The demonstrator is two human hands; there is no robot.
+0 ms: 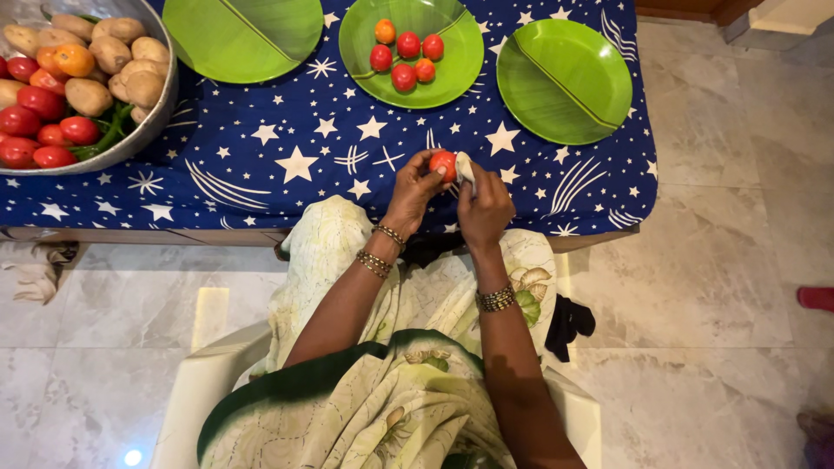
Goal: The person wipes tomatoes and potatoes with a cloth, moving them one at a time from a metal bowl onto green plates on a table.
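Over the near edge of the table [261,165], which is covered in a blue cloth with white stars, your two hands meet around a single red tomato [442,163]. Your left hand [413,187] closes its fingers on the tomato and holds it up, just above the cloth. Your right hand [483,207] is curled shut on a small white cloth [466,167], which it presses against the tomato's right side. Straight ahead of your hands sits the middle green plate [365,61], which holds six small tomatoes [405,56], some red and some orange, in a loose cluster. A bare green plate [565,80] lies to its right, and another green plate [243,36] lies to its left, cut off by the top of the view. At the far left corner a metal bowl [148,126] holds potatoes [113,56], more tomatoes and some green chillies [109,135]. You sit on a white chair [195,391] on a pale tiled floor [721,287].
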